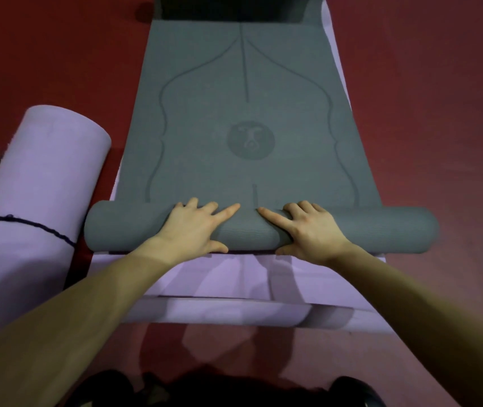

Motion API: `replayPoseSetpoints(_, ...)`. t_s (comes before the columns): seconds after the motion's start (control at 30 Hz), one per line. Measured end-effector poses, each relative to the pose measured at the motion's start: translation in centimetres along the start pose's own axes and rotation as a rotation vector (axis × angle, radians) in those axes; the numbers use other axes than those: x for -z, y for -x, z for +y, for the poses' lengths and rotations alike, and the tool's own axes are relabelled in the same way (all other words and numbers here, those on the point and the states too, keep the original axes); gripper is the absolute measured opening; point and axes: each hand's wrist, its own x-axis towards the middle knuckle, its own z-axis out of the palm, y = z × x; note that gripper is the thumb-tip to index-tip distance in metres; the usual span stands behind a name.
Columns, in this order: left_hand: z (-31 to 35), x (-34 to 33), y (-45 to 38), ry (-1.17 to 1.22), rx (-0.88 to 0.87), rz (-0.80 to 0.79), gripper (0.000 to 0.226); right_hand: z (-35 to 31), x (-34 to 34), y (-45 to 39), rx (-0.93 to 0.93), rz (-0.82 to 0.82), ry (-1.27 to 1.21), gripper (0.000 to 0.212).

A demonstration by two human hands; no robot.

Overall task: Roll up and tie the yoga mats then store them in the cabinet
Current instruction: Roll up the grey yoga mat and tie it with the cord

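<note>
Rolling the grey mat (243, 118) is the step in hand: its near end is wound into a roll (381, 229) lying across a lilac mat (234, 277) on the red floor (425, 98), most of the length flat ahead. Left hand (196, 227) and right hand (307, 230) press side by side on the roll's middle, fingers spread over the top, thumbs behind, gripping nothing. Next move likely needs an even forward push to keep the edges square; tying waits, as on the tied lilac roll (40, 183) at left.
</note>
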Motion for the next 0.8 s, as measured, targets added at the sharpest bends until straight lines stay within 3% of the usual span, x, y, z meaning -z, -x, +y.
replayPoseSetpoints(0.27,0.1,-1.7,0.4,0.003,-0.033,0.046,0.093,0.3,-1.3,0.9,0.005,-0.022,-0.002,0.104)
replayPoseSetpoints(0.47,-1.0,0.3,-1.8,0.093,0.009,-0.16,0.096,-2.5,-1.8,1.9,-0.08,0.066,0.037,0.061)
replayPoseSetpoints(0.57,-0.8,0.0,-1.1,0.06,0.021,-0.117,0.089,-3.4,-2.0,1.5,-0.174,0.017,0.013,0.057)
replayPoseSetpoints(0.7,1.2,-1.1,0.0,0.018,0.093,0.194,0.056,-1.8,-1.3,-1.2,-0.254,-0.126,-0.03,0.059)
replayPoseSetpoints(0.8,2.7,-0.9,-0.3,0.089,0.206,0.115,0.057,-0.7,-1.0,-2.9,-0.275,-0.176,-0.028,0.061)
